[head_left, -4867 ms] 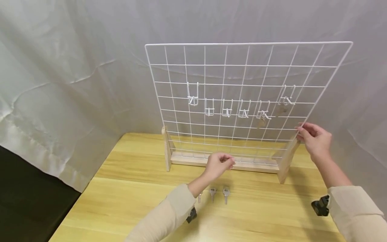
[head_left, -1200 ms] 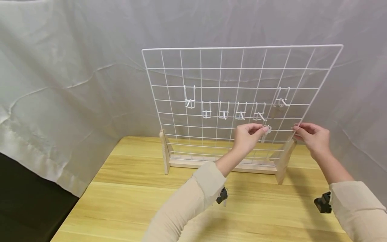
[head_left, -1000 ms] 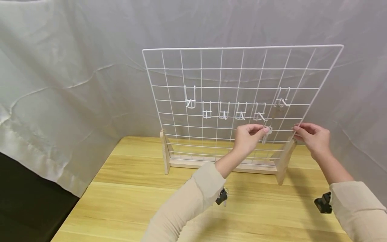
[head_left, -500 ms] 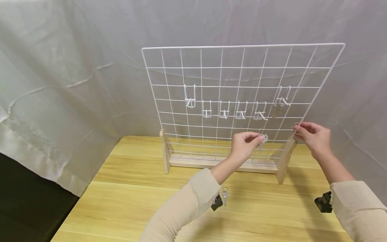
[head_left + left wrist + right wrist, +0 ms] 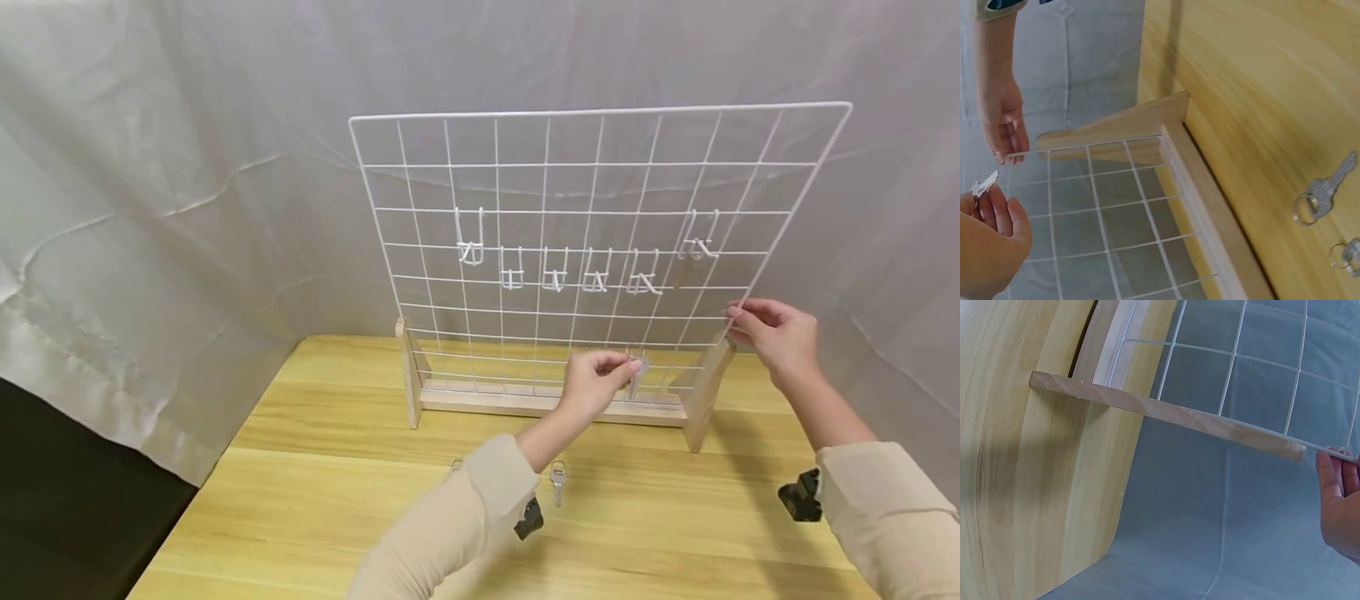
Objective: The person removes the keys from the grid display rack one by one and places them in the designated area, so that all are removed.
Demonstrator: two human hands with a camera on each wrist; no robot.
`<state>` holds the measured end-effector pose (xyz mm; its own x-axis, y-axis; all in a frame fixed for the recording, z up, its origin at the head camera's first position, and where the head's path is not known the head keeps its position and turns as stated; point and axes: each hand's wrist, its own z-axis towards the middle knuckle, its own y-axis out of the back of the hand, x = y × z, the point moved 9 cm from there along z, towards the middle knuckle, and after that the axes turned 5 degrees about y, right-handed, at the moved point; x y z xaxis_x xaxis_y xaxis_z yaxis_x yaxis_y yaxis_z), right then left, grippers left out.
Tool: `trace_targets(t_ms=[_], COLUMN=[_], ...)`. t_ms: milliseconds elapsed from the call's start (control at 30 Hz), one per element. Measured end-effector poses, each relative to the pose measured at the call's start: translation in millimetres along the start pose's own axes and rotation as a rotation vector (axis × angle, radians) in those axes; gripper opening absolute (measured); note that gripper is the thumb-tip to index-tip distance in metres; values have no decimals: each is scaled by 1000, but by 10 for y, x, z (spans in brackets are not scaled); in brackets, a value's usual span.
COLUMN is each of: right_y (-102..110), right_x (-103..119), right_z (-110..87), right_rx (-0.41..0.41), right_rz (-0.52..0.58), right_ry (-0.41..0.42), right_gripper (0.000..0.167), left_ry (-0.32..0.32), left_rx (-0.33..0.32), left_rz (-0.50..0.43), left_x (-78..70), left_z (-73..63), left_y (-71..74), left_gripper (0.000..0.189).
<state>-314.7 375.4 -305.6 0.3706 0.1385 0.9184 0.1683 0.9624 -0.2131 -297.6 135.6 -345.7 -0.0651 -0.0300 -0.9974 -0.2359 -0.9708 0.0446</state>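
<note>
In the head view my left hand (image 5: 587,385) pinches a silver key (image 5: 637,381) with a ring, held before the lower part of a white wire grid (image 5: 600,110). The same key (image 5: 986,185) shows at the fingertips in the left wrist view. Above it, the lower-right white hook (image 5: 643,284) carries nothing. My right hand (image 5: 783,340) grips the grid's right edge just above its wooden side support (image 5: 707,398). A key (image 5: 681,273) hangs from the upper-right hook (image 5: 699,248), blurred against the backdrop.
On the wooden table (image 5: 315,475), a key (image 5: 558,479) lies before the stand, and a key ring (image 5: 456,465) shows beside the left sleeve. More white hooks, such as the upper-left hook (image 5: 470,250), hang across the grid. Grey cloth (image 5: 187,167) surrounds the table.
The key that hung on the lower-right hook is off it, in my left hand, which has moved down and left from the hook. My right hand stays on the grid's edge.
</note>
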Motion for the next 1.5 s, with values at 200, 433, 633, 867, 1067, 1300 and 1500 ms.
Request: trace_targets(t_ms=[200, 433, 633, 867, 1067, 1300, 1500], right_y=[-27, -24, -19, -29, -3, 9, -7], right_x=[17, 9, 11, 10, -2, -24, -18], right_z=[15, -7, -19, -11, -20, -18, -9], right_rx=[-3, -3, -6, -4, -12, -12, -7], right_rz=[-7, 25, 33, 48, 50, 36, 42], right_ry=[-1, -3, 4, 9, 8, 11, 21], right_gripper=[18, 23, 26, 26, 27, 28, 27], left_ry=[54, 124, 163, 204, 250, 278, 290], left_rx=[-5, -10, -54, -49, -57, -106, -117], left_rz=[2, -2, -42, -46, -22, -10, 30], left_x=[214, 524, 738, 923, 1157, 1423, 1555], left_z=[-66, -165, -177, -235, -337, -436, -487], left_y=[13, 53, 117, 145, 137, 140, 141], left_gripper=[21, 22, 19, 19, 16, 9, 6])
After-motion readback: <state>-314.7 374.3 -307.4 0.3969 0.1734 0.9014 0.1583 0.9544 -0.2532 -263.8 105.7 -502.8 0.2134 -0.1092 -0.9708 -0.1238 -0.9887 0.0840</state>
